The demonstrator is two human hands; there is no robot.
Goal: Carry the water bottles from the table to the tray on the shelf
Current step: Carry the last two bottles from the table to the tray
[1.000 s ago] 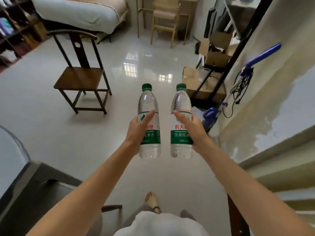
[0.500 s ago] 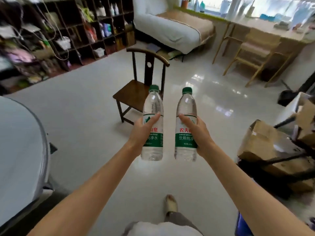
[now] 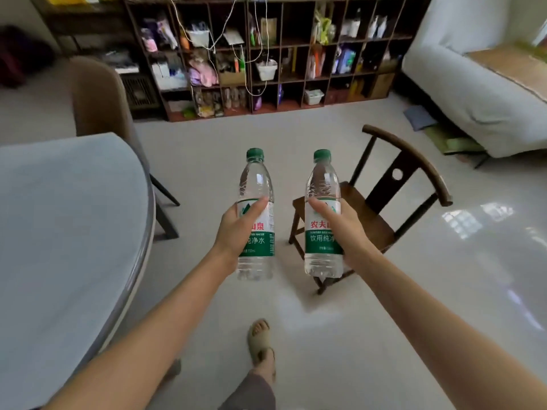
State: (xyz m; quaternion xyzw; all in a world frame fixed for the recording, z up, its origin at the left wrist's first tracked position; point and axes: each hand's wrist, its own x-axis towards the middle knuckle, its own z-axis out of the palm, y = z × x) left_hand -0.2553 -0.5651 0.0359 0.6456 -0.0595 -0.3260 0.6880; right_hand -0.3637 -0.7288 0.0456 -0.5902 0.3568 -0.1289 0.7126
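We are mid-carry: our left hand (image 3: 236, 229) grips one water bottle (image 3: 257, 214), our right hand (image 3: 340, 229) the other bottle (image 3: 322, 214), upright above the floor (image 3: 384, 321). Next we must reach the shelf (image 3: 266, 54); no tray visible.

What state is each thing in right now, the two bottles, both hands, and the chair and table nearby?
Left bottle: upright, capped, held off the floor.
Right bottle: upright, capped, held off the floor.
Left hand: grip wrapped round the left bottle's label.
Right hand: grip wrapped round the right bottle's label.
Wooden chair: standing on the floor, seat bare where it shows.
Table: standing at the left, covered in a pale cloth.
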